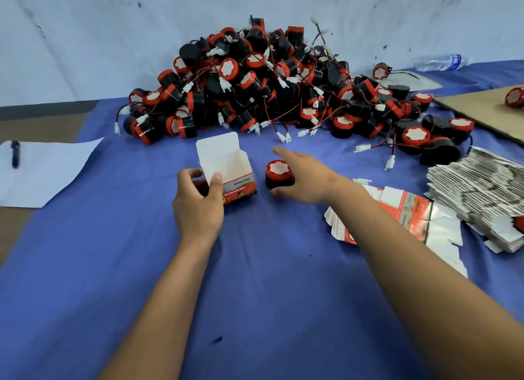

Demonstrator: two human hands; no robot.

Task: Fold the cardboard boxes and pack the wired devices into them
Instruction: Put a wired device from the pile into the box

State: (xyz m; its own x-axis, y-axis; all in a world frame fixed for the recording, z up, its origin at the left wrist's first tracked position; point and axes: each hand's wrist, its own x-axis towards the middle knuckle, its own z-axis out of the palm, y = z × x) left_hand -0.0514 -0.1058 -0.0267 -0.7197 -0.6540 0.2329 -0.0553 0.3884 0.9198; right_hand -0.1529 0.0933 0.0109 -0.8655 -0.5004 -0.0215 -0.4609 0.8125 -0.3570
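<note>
A small red-and-white cardboard box [232, 178] stands folded on the blue cloth, its top flap raised and its mouth open. My left hand [198, 201] grips its left side, thumb on the front panel. Just right of the box sits one black device with a red top [279, 174]. My right hand [302, 177] reaches over it, index finger stretched forward and thumb touching the device's lower side. A big heap of the same black-and-red wired devices [269, 82] lies behind.
Flat unfolded boxes lie at the right, a loose fan [411, 212] and a thick stack [482, 192]. A brown cardboard sheet [482, 107] with one device is far right. A water bottle [439, 62] lies by the wall. White paper [42, 170] with a pen [15, 153] is left.
</note>
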